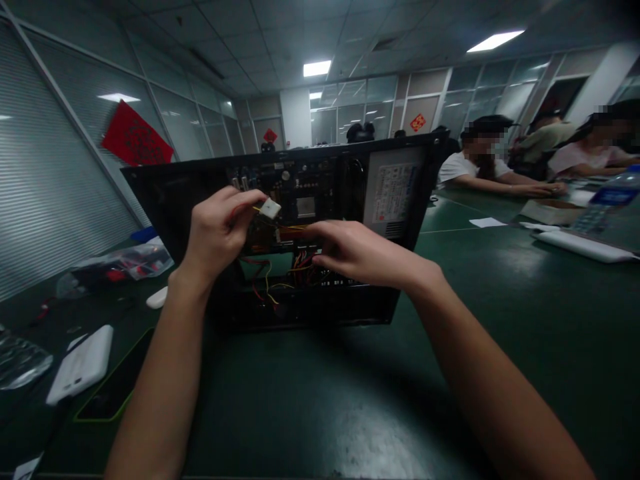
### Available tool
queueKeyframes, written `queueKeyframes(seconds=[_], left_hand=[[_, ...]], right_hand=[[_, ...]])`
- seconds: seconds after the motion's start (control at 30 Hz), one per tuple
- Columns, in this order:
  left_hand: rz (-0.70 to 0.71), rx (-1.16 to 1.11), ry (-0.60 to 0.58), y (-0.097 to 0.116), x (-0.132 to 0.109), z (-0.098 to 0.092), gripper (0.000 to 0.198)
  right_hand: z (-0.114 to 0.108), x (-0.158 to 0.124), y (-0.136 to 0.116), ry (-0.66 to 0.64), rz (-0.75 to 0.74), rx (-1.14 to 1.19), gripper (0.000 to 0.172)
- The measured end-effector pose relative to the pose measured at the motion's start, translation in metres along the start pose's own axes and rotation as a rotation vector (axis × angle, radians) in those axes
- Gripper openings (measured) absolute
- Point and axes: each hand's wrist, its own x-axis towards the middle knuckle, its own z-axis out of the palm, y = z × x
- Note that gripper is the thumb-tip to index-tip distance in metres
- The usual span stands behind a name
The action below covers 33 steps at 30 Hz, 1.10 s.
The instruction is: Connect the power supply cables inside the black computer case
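An open black computer case (165, 193) lies on its side on the green table, its inside facing me with a circuit board and a grey power supply (395, 193) at the right. My left hand (217, 230) is closed, pinching a white plug connector (270, 209) on yellow and red wires in front of the board. My right hand (353, 250) reaches into the case with its fingers bent down among the bundle of coloured wires (280, 267); what the fingertips grip is hidden.
At the left on the green table (320, 400) lie a white flat device (83, 363), a dark mat, plastic bags (120, 263) and a small white object. At the right sit other people, with a water bottle (607, 203), a white keyboard and papers.
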Motion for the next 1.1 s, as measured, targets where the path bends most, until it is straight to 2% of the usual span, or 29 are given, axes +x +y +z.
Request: queueKeyframes(seconds=[0.13, 0.23, 0.3, 0.37, 0.47, 0.6, 0.7, 0.77, 0.83, 0.93, 0.97, 1.03, 1.1], left_hand=[[0.029, 0.154, -0.134, -0.026, -0.004, 0.010, 0.029], [0.016, 0.214, -0.217, -0.033, -0.007, 0.014, 0.034], [0.007, 0.236, -0.231, -0.034, -0.007, 0.015, 0.035], [0.024, 0.230, -0.234, -0.033, -0.008, 0.015, 0.035], [0.073, 0.210, -0.184, -0.033, -0.008, 0.017, 0.033], [0.091, 0.165, 0.004, -0.031, -0.009, 0.020, 0.028], [0.082, 0.143, 0.088, -0.029, -0.011, 0.022, 0.024], [0.066, 0.134, 0.103, -0.027, -0.011, 0.022, 0.023], [0.057, 0.128, 0.101, -0.023, -0.009, 0.019, 0.022], [0.057, 0.159, 0.028, -0.015, -0.003, 0.011, 0.025], [0.035, 0.171, -0.028, -0.012, -0.001, 0.007, 0.027], [-0.056, 0.183, -0.220, -0.008, 0.002, 0.000, 0.031], [-0.166, 0.181, -0.491, -0.008, 0.000, -0.005, 0.035]], right_hand=[[0.025, 0.009, 0.001, -0.279, -0.034, 0.044, 0.021], [0.052, 0.015, -0.007, -0.384, -0.081, 0.136, 0.039], [0.071, 0.019, -0.013, -0.413, -0.095, 0.204, 0.054], [0.086, 0.022, -0.017, -0.437, -0.122, 0.231, 0.060], [0.104, 0.023, -0.020, -0.463, -0.171, 0.251, 0.062], [0.133, 0.019, -0.022, -0.502, -0.189, 0.208, 0.068], [0.158, 0.017, -0.026, -0.525, -0.155, 0.191, 0.069], [0.168, 0.017, -0.031, -0.512, -0.170, 0.251, 0.069], [0.168, 0.020, -0.035, -0.435, -0.191, 0.309, 0.061], [0.154, 0.032, -0.037, -0.178, -0.161, 0.334, 0.040], [0.148, 0.037, -0.036, -0.084, -0.129, 0.318, 0.036], [0.138, 0.045, -0.033, 0.027, -0.044, 0.233, 0.031], [0.133, 0.049, -0.027, 0.010, 0.029, 0.104, 0.028]])
